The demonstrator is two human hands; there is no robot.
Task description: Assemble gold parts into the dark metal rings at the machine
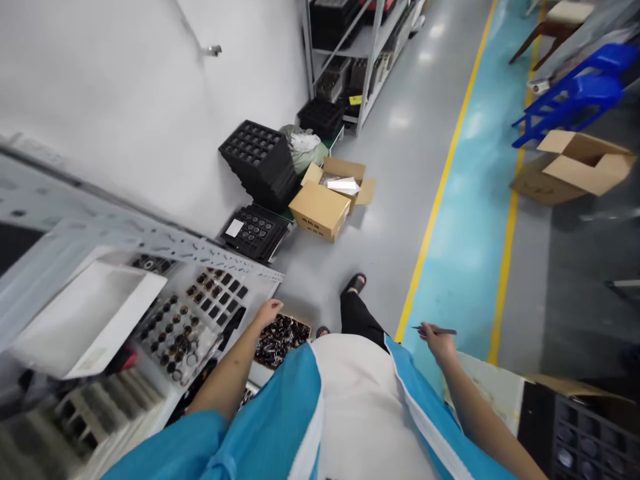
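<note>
My left hand point(269, 312) hangs over the edge of a carton full of small dark shiny parts point(283, 339). Its fingers are curled together, and I see nothing in them. Close by on its left is a shelf tray with rows of small round dark parts point(173, 333). Out to the right, my right hand point(439, 341) grips slim dark tweezers point(444, 331), with the thin point toward the left. Below that hand is a pale surface point(493, 390).
Ahead stand an open cardboard box point(320, 207), stacked black trays point(260, 160) and a metal rack point(367, 73). Yellow lines point(440, 190) border a blue floor lane. To the right are another open box point(555, 177) and blue plastic stools point(593, 93). A white bin point(107, 313) sits at left.
</note>
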